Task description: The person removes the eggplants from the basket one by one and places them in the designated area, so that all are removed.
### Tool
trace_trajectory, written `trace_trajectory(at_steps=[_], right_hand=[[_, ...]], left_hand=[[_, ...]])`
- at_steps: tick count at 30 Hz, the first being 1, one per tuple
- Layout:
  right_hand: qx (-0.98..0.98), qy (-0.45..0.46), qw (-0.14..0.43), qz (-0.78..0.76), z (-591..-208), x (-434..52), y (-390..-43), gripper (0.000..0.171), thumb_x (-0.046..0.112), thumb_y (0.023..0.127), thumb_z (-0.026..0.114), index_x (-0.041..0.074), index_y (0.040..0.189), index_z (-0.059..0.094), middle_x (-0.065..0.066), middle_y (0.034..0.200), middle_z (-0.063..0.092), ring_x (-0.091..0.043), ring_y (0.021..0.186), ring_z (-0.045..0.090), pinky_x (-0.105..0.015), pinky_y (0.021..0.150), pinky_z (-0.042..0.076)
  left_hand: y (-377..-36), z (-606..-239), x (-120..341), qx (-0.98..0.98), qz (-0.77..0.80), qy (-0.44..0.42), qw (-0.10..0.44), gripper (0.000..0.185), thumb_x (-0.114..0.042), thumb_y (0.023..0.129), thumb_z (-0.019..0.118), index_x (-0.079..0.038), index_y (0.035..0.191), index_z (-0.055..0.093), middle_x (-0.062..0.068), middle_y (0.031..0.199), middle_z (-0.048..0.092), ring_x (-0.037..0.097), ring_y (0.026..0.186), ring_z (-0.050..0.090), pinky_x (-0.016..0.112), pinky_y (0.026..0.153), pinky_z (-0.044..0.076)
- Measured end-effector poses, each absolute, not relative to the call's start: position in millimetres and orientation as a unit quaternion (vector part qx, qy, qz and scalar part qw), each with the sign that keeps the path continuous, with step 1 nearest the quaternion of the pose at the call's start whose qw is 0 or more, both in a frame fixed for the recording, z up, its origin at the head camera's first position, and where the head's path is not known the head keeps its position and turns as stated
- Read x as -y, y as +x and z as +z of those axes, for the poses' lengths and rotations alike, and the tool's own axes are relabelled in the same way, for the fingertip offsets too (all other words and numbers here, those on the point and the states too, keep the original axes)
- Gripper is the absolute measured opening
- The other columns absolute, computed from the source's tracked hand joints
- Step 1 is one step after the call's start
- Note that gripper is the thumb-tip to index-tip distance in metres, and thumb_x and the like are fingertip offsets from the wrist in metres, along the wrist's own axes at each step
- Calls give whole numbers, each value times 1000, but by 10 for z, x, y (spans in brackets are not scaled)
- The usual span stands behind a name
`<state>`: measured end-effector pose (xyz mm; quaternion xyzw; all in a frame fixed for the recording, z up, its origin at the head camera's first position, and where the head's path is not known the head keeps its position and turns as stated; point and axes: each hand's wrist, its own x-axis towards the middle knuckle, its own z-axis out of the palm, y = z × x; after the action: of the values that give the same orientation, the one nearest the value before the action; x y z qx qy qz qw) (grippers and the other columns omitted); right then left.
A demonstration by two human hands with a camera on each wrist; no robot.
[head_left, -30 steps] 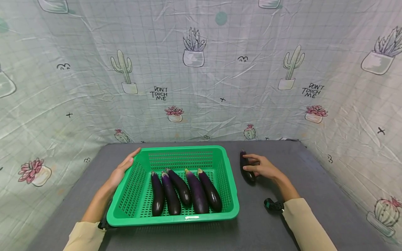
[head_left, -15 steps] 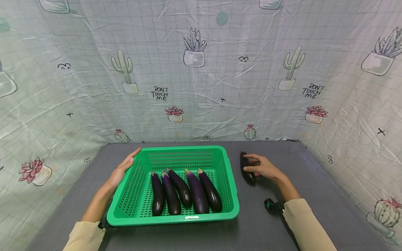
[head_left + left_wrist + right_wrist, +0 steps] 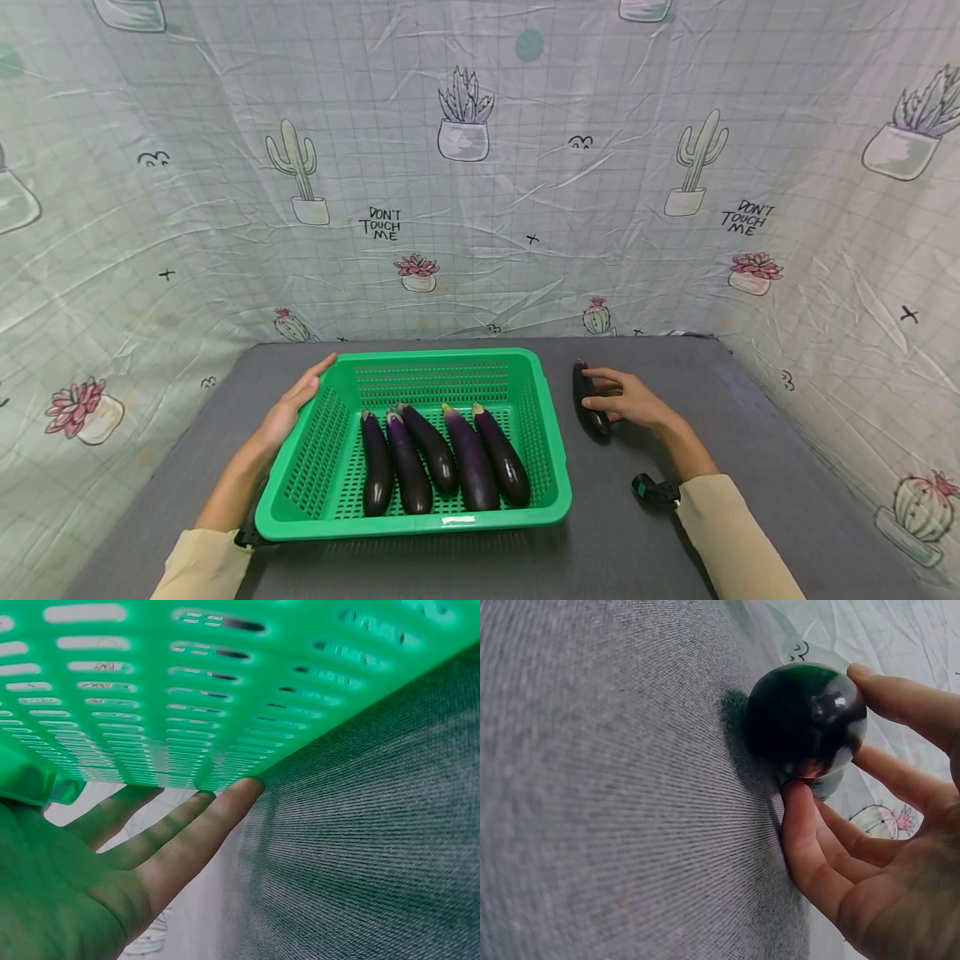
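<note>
A single eggplant (image 3: 597, 426) lies on the grey table to the right of a green plastic basket (image 3: 375, 528). My right hand (image 3: 633, 402) grips it from the side, thumb and fingers around its middle; its round dark end (image 3: 799, 716) faces the right wrist camera, close over the cloth. Inside the basket, several eggplants (image 3: 472, 467) lie side by side, stems pointing away. Along the basket's left side rests my left hand (image 3: 281, 417). In the left wrist view its fingers (image 3: 187, 851) reach out straight beside the slotted green wall (image 3: 150, 697).
A grey cloth-covered table (image 3: 615, 550) holds everything. Behind and on both sides hangs a pale curtain (image 3: 525, 200) printed with cacti and potted plants. A black wrist strap (image 3: 655, 490) with a small device is on the right wrist.
</note>
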<state>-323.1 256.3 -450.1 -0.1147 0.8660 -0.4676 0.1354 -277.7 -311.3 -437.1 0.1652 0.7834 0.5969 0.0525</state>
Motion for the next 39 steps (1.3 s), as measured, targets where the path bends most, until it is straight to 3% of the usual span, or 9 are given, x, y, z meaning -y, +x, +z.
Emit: trace_trajectory(at_steps=[7,14,17,22,24,27,29,36,39], right_hand=[[-867,-109,130,-468,-4489,-2578,-3234,72,37,100,70,8,159,40,-34,152,44,-47,133,52,-48,91,59],[-875,-116,103,-459,-4389,-2597,-3208,70,35,102,68,3,157,40,-37,149,47,-49,130,55,-44,82,61],[-880,-114,88,-452,-4327,-2602,-3195,67,36,103,66,3,156,42,-36,150,47,-49,132,53,-43,81,60],[-884,-111,65,-449,-4240,-2616,-3156,62,36,104,64,4,153,46,-34,151,46,-49,133,53,-45,84,59],[-885,-118,54,-447,-4206,-2621,-3137,60,35,104,64,4,152,47,-34,151,47,-50,133,53,-48,85,59],[-883,-132,41,-449,-4141,-2613,-3106,59,34,105,63,4,152,46,-34,151,47,-50,132,54,-52,88,59],[-879,-137,36,-455,-4094,-2599,-3082,58,34,105,63,5,152,46,-32,151,48,-49,132,55,-54,90,58],[-861,-161,19,-481,-3939,-2523,-2997,55,32,105,62,8,152,48,-27,151,49,-44,126,60,-47,88,59],[-855,-170,12,-489,-3867,-2494,-2963,54,31,106,62,7,152,48,-27,150,49,-43,125,59,-40,86,58]], left_hand=[[-2782,-4371,3115,-785,595,163,53,61,-40,115,21,-13,168,7,20,174,2,-10,136,30,6,99,33],[-2781,-4370,3114,-787,593,160,54,61,-40,115,20,-14,168,6,19,174,1,38,156,12,6,98,32],[-2785,-4370,3114,-788,592,159,54,61,-40,115,20,-12,168,6,19,174,1,46,155,7,6,98,32],[-2791,-4359,3107,-793,585,159,51,61,-38,116,20,-11,168,6,19,174,-1,48,156,3,34,116,26],[-2790,-4352,3101,-795,584,158,50,60,-38,116,20,-11,168,6,19,174,-2,48,156,2,43,117,24],[-2788,-4349,3099,-790,590,157,53,61,-39,115,20,-12,168,5,19,174,-2,48,156,2,31,115,28],[-2783,-4347,3097,-789,592,154,55,61,-40,115,20,-13,168,6,19,174,-1,47,156,3,18,106,30],[-2777,-4353,3098,-785,597,157,56,62,-39,115,20,-11,168,4,19,174,-2,48,156,2,15,107,30],[-2770,-4350,3098,-779,603,157,60,62,-40,115,19,-12,168,4,20,174,-2,48,155,4,5,97,32]])
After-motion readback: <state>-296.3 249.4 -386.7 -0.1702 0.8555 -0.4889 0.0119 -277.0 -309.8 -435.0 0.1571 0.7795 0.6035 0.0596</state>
